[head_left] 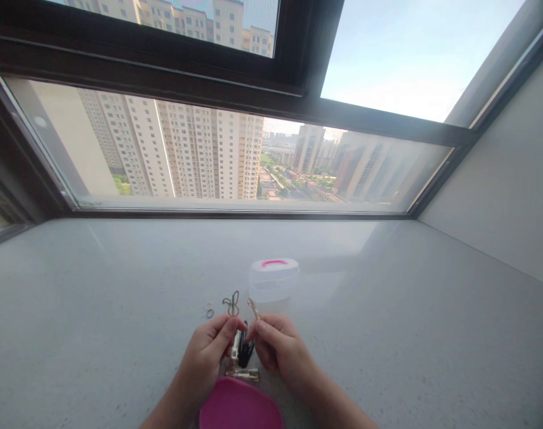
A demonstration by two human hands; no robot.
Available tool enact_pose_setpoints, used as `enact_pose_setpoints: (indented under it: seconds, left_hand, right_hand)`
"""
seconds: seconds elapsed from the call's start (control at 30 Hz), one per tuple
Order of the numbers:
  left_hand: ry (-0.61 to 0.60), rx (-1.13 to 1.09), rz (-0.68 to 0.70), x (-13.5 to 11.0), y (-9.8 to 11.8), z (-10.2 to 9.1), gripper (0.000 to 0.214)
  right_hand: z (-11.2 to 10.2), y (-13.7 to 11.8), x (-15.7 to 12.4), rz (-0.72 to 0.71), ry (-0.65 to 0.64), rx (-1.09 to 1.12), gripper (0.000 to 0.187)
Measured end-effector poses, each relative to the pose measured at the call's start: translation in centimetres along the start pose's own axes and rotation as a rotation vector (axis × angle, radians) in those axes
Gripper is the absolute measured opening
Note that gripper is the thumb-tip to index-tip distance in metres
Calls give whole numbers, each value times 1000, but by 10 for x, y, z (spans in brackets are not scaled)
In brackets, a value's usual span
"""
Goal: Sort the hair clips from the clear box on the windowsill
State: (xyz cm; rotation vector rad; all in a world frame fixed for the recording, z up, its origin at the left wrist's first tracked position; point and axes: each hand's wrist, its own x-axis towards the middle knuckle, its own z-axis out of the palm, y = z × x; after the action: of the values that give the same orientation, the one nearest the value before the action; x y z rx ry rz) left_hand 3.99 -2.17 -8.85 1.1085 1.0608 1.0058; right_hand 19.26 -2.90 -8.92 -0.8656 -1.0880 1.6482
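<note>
My left hand (217, 338) pinches a metal hair clip (233, 302) with an openwork outline like a butterfly, which stands up above the thumb. In my right hand (278, 341), thumb and fingers close on a slim gold-coloured clip (253, 307), tilted to the left; its exact kind is too small to make out. Between and below the hands lie black hair clips (245, 351) and shiny metal clips (247, 374), partly hidden by the fingers. A pink bowl (239, 405) sits between my forearms at the bottom edge. Two small rings like hair ties (210, 313) lie left of the butterfly clip.
Beyond the hands, a translucent plastic box (274, 280) with a pink handle stands on the pale speckled sill (387, 333). Dark window frames (235, 215) border its back edge, with tall buildings outside. A white wall (512, 179) rises on the right.
</note>
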Motion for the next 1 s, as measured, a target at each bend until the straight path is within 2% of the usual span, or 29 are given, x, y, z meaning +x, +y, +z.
enact_pose_setpoints:
  seconds: [0.23,0.43,0.67,0.87,1.0]
  left_hand:
    - [23,33,-34,-1,8,-4,35]
    - [58,40,-50,0,13,-5,37]
    - [-16,-47,-35,0,13,-7,27]
    - [32,-170,-39,0,9,-5,22]
    - [-2,-226,-12,-1,9,-4,23]
  right_hand:
    - [-1,0,1,2,11,93,30]
    - [-2,-3,1,84,-27,247,26]
    - [-2,-2,0,37,-42,317,27]
    - [-1,-2,0,45,-6,227,28]
    - [0,-3,0,21,-2,98,29]
